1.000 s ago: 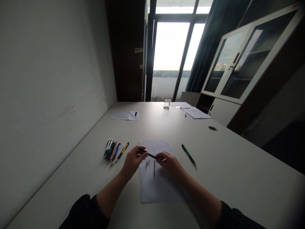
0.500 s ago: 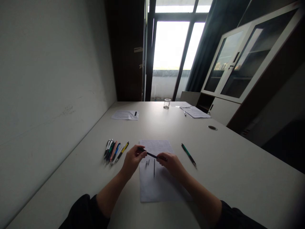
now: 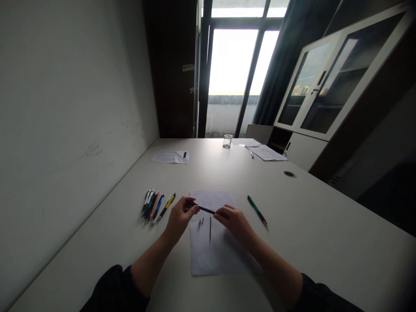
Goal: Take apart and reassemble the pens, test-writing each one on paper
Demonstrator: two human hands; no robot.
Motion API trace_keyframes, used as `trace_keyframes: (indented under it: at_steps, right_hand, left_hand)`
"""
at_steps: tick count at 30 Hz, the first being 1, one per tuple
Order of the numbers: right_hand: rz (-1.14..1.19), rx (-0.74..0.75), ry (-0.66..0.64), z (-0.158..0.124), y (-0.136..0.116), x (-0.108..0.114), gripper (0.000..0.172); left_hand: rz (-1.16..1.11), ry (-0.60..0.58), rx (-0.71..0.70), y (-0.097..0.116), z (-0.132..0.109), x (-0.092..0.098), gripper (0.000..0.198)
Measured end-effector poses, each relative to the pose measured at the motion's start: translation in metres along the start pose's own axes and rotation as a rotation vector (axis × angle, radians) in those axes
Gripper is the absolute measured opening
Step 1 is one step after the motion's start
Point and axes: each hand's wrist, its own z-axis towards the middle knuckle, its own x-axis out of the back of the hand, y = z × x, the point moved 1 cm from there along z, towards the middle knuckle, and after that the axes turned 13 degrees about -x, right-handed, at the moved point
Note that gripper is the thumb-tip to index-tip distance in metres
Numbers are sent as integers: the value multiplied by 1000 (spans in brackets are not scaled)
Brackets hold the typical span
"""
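Note:
Between my two hands a dark pen barrel [image 3: 206,209] is held above a sheet of paper [image 3: 208,260]. My left hand [image 3: 181,215] is closed around its left end. The fingertips of my right hand [image 3: 232,221] pinch the other end, which they partly hide. Below the barrel, a thin dark pen refill [image 3: 210,229] lies on the paper. Two small pen parts [image 3: 201,222] rest to its left; their exact kind is too small to make out. Off to the right of my right hand lies a green and black pen [image 3: 258,211].
Several pens [image 3: 156,207] lie in a group on the left of the white table [image 3: 136,251]. A glass jar [image 3: 227,141] stands at the far edge. Papers lie at the far left [image 3: 170,157] and far right [image 3: 268,153]. A round hole [image 3: 289,174] is set in the tabletop.
Both hands keep hold of the pen barrel. My left hand has shifted very slightly left, and my right fingers have changed their grip a little at the right end.

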Motion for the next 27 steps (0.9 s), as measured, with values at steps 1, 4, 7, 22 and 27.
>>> trace_keyframes:
  at_steps: [1,4,7,22,27]
  right_hand:
    - [-2,0,1,0,0,0,15]
    - [1,-3,-6,-1,-1,1,14]
    - [4,-16,-15,-1,-2,2,13]
    - [-115,0,-89,-2,4,2,7]
    - [-180,5,-129,-1,8,1,5]
  left_hand:
    - [-1,-1,3,0,0,0,31]
    - [4,-1,8,1,0,1,30]
    - [6,3,9,0,0,1,30]
    - [-46,44,16,-5,0,0,31]
    - [-55,42,21,-5,0,-1,30]
